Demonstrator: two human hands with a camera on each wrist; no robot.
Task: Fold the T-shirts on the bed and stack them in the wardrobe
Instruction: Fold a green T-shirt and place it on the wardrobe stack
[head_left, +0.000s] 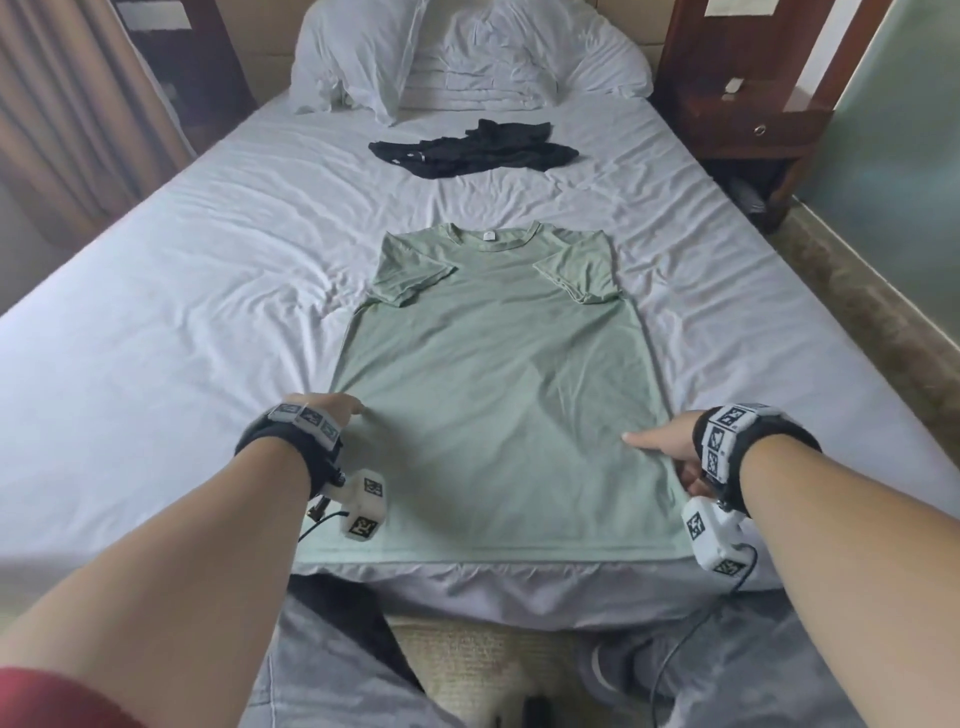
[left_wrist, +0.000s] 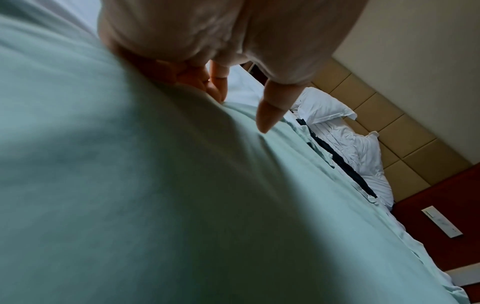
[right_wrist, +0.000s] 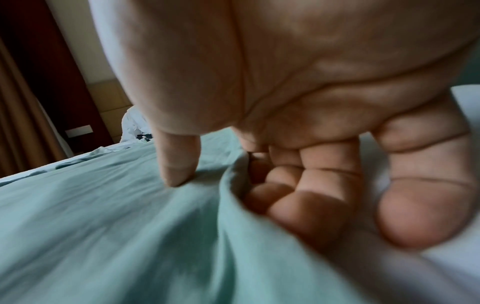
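Note:
A pale green T-shirt (head_left: 493, 374) lies flat and face up near the foot of the bed, collar away from me, both sleeves folded inward. My left hand (head_left: 332, 408) pinches its left side edge, thumb (left_wrist: 270, 115) on top of the cloth (left_wrist: 182, 205) and fingers tucked behind the edge. My right hand (head_left: 660, 441) pinches the right side edge, with the thumb (right_wrist: 176, 174) pressing the fabric (right_wrist: 103, 226) and fingers (right_wrist: 306, 209) under the lifted hem. A crumpled black T-shirt (head_left: 472, 148) lies farther up the bed.
White pillows (head_left: 467, 52) are piled at the headboard. A dark wooden nightstand (head_left: 743, 104) stands to the right and a curtain (head_left: 62, 130) hangs to the left. The wrinkled white sheet (head_left: 156, 312) spreads on both sides of the shirt. The bed's foot edge (head_left: 519, 587) is against my legs.

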